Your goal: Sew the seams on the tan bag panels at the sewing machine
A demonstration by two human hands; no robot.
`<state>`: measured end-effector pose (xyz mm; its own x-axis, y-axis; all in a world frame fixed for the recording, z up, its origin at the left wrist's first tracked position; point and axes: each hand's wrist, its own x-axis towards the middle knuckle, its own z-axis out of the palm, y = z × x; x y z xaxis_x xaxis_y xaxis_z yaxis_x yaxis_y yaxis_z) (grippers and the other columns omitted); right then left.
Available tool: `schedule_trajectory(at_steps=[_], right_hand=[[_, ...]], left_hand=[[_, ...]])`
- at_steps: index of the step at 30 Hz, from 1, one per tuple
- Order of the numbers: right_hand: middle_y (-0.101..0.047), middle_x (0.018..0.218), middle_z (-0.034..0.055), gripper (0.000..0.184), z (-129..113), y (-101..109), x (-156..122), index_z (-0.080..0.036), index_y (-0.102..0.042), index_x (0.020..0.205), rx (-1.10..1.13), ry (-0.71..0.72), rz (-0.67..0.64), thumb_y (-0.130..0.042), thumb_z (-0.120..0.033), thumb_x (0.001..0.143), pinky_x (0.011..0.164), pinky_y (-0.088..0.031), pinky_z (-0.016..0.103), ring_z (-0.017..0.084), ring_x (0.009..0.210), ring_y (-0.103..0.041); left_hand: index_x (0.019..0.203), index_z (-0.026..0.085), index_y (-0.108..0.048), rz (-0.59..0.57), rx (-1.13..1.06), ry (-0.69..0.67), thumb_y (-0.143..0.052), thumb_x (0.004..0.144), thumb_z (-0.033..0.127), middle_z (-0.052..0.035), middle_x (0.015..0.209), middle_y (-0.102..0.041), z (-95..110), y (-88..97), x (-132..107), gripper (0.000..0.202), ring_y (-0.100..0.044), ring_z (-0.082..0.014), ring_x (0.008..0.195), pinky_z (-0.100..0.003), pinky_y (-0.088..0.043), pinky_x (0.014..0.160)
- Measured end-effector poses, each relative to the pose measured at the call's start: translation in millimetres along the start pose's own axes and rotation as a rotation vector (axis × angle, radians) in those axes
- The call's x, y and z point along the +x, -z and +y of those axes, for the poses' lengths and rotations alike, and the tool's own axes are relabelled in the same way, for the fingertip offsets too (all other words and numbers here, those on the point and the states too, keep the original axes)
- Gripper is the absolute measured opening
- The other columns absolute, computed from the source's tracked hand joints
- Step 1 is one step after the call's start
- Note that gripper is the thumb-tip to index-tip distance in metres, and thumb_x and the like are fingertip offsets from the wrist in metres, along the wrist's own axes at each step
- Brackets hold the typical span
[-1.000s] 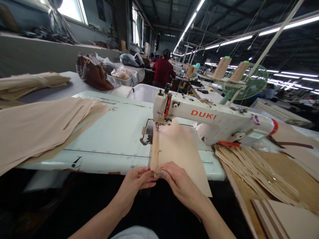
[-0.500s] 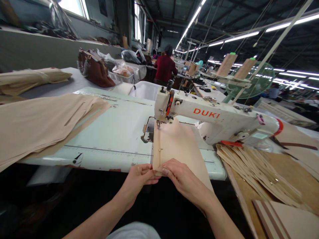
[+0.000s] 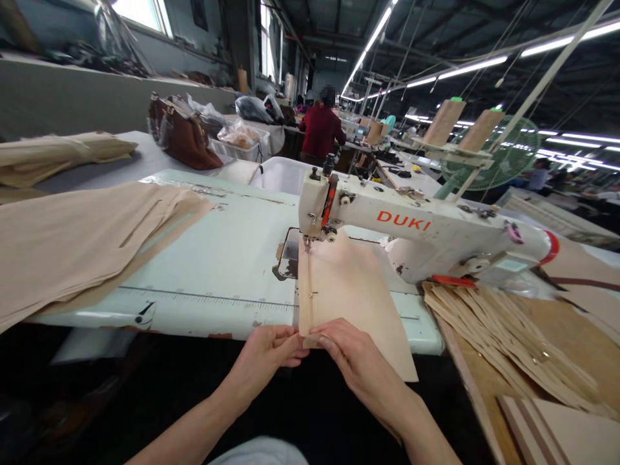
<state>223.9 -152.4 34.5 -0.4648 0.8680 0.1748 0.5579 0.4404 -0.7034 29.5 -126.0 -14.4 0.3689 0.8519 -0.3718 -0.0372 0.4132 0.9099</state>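
Observation:
A beige panel lies under the needle and presser foot of a white sewing machine. Along its left side runs a beige zipper with a small metal slider. At the table's front edge, my left hand pinches the near end of this strip from the left. My right hand rests partly over the panel, its thumb and fingers closed on the same zipper end, which is folded up between both hands. Exactly which layers each hand grips is hidden by the fingers.
Stacked beige panels lie on the table's left. Right of the machine are a bundle of zipper strips and more cut pieces. Behind stand a brown bag, a white bin and a seated person in red.
Both hands have shifted slightly, and the folded zipper end sits a little lower, nearer me. The panel's lower right corner now shows beside my right forearm. The view has moved marginally.

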Motion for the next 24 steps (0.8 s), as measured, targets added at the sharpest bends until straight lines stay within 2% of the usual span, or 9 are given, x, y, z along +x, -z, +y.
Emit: schedule_trajectory(at_steps=[7, 13, 19, 24], right_hand=[[-0.068, 0.103, 0.0006, 0.025, -4, 14, 5, -0.021, -0.063, 0.1, -0.045, 0.017, -0.083, -0.039, -0.025, 0.107, 0.09, -0.049, 0.028, 0.015, 0.101, -0.06], [-0.066, 0.106, 0.0035, 0.016, 1, 0, 3, -0.018, -0.062, 0.104, -0.289, 0.103, -0.101, -0.049, -0.01, 0.1, 0.094, -0.051, 0.033, 0.018, 0.103, -0.059], [-0.065, 0.113, 0.0101, 0.028, 3, -25, -6, -0.012, -0.061, 0.112, -0.579, 0.231, 0.008, -0.057, 0.001, 0.087, 0.112, -0.044, 0.044, 0.026, 0.111, -0.059], [-0.064, 0.115, 0.0109, 0.033, 10, -44, -12, -0.011, -0.057, 0.12, -0.534, 0.246, 0.177, -0.046, 0.001, 0.091, 0.116, -0.042, 0.044, 0.025, 0.118, -0.058]], left_hand=[[0.093, 0.01, -0.073, 0.015, -0.055, -0.018, -0.078, 0.074, 0.045, -0.012, 0.09, -0.078, -4, -8.6, 7, 0.04, -0.074, -0.0271, 0.093, -0.034, -0.057, 0.087], [0.09, 0.009, -0.074, 0.013, -0.103, -0.01, -0.08, 0.072, 0.045, -0.0101, 0.084, -0.077, -6, -7.6, 6, 0.04, -0.073, -0.0241, 0.085, -0.032, -0.057, 0.083], [0.088, 0.01, -0.075, 0.014, -0.143, -0.025, -0.079, 0.072, 0.038, -0.0081, 0.081, -0.077, -6, -7.6, 5, 0.033, -0.072, -0.0213, 0.074, -0.029, -0.056, 0.074], [0.087, 0.01, -0.076, -0.024, -0.174, -0.026, -0.077, 0.075, 0.044, -0.0101, 0.086, -0.077, 0, -7.7, 1, 0.036, -0.072, -0.0253, 0.083, -0.031, -0.056, 0.078]])
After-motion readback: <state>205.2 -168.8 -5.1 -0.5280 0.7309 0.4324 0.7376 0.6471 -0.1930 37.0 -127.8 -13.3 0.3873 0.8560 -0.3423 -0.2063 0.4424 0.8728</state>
